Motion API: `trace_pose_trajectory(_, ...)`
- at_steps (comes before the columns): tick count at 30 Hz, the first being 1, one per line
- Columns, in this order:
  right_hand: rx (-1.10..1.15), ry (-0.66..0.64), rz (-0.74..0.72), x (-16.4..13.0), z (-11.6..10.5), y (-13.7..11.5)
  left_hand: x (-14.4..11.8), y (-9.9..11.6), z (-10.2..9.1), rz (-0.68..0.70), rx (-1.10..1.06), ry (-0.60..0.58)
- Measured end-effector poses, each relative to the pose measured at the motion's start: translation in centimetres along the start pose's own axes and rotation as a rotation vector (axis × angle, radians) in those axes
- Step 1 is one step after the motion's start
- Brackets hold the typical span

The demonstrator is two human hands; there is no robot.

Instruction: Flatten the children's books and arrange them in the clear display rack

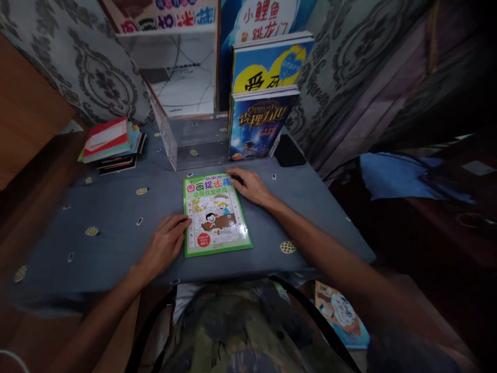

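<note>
Both hands — left hand [165, 246], right hand [250, 186] — touch the green booklet [216, 215].

At twelve o'clock on the grey tabletop [116, 223] stands a clear box [194, 140], with two upright books [260, 124] just beside it at one o'clock. A dark phone [289, 151] lies near them. A book stack [111, 145] sits at ten o'clock.

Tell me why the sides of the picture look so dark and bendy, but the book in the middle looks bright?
In the head view, light falls mostly on the green picture book and the grey table, where the left hand and right hand touch the book's edges; the right side sinks into shadow; the wide lens curves the patterned wall, and the edges and lap look blurry.
</note>
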State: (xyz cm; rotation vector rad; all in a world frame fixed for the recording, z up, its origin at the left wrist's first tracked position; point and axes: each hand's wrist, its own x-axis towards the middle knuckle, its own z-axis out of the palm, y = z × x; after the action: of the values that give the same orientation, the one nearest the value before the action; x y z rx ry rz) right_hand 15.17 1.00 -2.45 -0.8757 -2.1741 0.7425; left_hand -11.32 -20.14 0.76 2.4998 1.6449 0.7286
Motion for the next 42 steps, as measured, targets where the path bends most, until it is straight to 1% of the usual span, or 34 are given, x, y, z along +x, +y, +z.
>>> trace_pose_trajectory(5,-0.089,-0.035,-0.053,-0.4,0.2,-0.6,4.5,-2.6,0.8,-0.068,0.055,0.001)
trace_pose_trajectory(8,-0.208,-0.083,-0.018,-1.0,0.9,-2.1,6.1,-3.3,1.5,-0.098,0.122,0.031)
trace_pose_trajectory(10,-0.294,-0.147,0.003,-1.7,1.7,-3.8,6.5,-3.3,2.0,-0.107,0.169,0.056)
trace_pose_trajectory(12,-0.336,-0.226,-0.026,-2.4,2.4,-5.5,6.4,-3.2,2.2,-0.107,0.216,0.070)
trace_pose_trajectory(15,-0.383,-0.260,-0.060,-3.2,2.8,-7.3,6.1,-2.9,2.4,-0.101,0.273,0.059)
trace_pose_trajectory(18,-0.439,-0.224,0.019,-3.5,2.4,-7.4,5.9,-2.9,2.4,-0.103,0.301,0.055)
trace_pose_trajectory(21,-0.468,-0.173,0.097,-3.2,1.7,-6.1,6.0,-3.0,2.5,-0.093,0.301,0.071)
trace_pose_trajectory(25,-0.443,-0.174,0.079,-1.6,1.0,-3.9,6.1,-2.9,2.6,-0.086,0.315,0.065)
trace_pose_trajectory(28,-0.431,-0.170,0.075,-0.1,0.7,-3.2,6.4,-2.4,2.1,-0.120,0.349,-0.007)
trace_pose_trajectory(30,-0.429,-0.139,0.087,0.5,0.5,-3.4,6.8,-2.0,1.5,-0.159,0.369,-0.080)
trace_pose_trajectory(32,-0.392,-0.081,0.125,0.4,0.2,-4.0,7.4,-1.7,0.6,-0.185,0.381,-0.151)
trace_pose_trajectory(35,-0.199,-0.054,0.193,-0.4,0.0,-4.9,8.7,-1.6,-0.7,-0.208,0.387,-0.240)
trace_pose_trajectory(38,-0.025,-0.089,0.167,-1.4,0.1,-5.6,9.9,-1.8,-1.5,-0.222,0.401,-0.291)
trace_pose_trajectory(40,0.014,-0.085,0.129,-1.7,0.1,-5.8,10.3,-1.8,-1.6,-0.217,0.414,-0.308)
trace_pose_trajectory(42,0.037,-0.079,0.113,-1.7,0.2,-5.8,10.1,-1.5,-1.4,-0.210,0.430,-0.309)
